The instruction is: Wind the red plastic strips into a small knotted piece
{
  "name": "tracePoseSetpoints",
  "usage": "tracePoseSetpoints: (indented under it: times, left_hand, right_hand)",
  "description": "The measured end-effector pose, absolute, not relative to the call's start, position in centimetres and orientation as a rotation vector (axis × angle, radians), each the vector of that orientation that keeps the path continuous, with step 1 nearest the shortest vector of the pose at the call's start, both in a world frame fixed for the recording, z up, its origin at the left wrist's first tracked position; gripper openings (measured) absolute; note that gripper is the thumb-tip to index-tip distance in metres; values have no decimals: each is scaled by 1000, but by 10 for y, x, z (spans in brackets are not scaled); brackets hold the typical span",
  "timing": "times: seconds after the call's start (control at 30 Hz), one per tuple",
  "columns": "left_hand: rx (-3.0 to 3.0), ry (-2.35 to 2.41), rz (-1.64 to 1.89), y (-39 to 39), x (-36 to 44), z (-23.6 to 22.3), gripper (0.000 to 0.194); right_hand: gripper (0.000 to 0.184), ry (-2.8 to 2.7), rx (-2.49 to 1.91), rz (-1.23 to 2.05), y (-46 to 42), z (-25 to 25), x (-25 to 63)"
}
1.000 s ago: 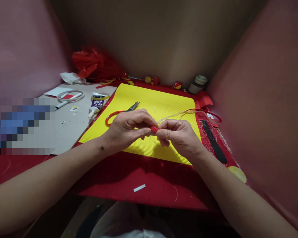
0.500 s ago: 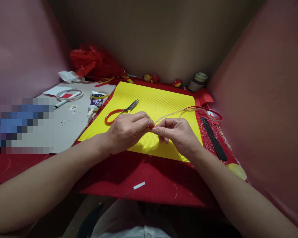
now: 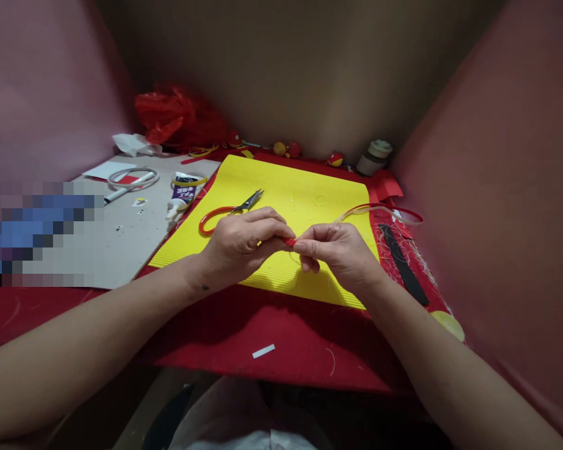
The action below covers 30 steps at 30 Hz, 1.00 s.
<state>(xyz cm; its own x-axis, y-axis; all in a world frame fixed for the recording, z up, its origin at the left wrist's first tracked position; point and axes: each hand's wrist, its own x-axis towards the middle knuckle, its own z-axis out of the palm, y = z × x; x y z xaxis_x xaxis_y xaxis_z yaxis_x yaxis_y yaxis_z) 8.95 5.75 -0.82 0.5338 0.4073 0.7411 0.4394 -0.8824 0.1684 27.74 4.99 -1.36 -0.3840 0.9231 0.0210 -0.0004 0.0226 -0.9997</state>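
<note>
A small bit of red strip (image 3: 288, 242) shows between my two hands, over the yellow corrugated sheet (image 3: 319, 284). My left hand (image 3: 251, 240) pinches one side of it with thumb and fingers, palm down. From the other side, my right hand (image 3: 333, 250) grips it between thumb and forefinger, the lower fingers curled. Beyond the right hand a narrow red and pale band (image 3: 380, 209) loops out over the sheet's right edge. Whether it joins the pinched bit is hidden by the fingers. Red-handled scissors (image 3: 218, 219) lie on the sheet, just behind my left hand.
Left stands a grey board (image 3: 136, 237) with a glue tube (image 3: 185, 190) and a coiled ring (image 3: 134, 178). A red plastic bag (image 3: 169, 115) and a lidded jar (image 3: 375, 157) are at the back. At right lies a black strip (image 3: 403, 265); a white slip (image 3: 263, 351) is in front.
More of the red strip shows between my fingertips. The pale strand that arched over the sheet behind my fingers has dropped out of sight there. Both hands stay nearly in place.
</note>
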Motion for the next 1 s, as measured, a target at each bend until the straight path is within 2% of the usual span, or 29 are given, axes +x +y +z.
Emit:
tracePoseSetpoints:
  times: [0.3, 0.57, 0.8, 1.0]
  left_hand:
    - [-2566, -659, -1120, 59, 89, -15, 11]
    - [-2881, -853, -1475, 54, 89, -3, 5]
    - [-2611, -710, -1167, 63, 88, -16, 10]
    - [-2509, -635, -1026, 62, 87, -19, 8]
  right_hand:
    - [23, -1450, -1078, 1397, 45, -13, 272]
    - [16, -1444, -787, 1563, 49, -17, 277]
    - [32, -1575, -1119, 1349, 48, -10, 276]
    - [31, -1509, -1150, 1301, 43, -10, 272]
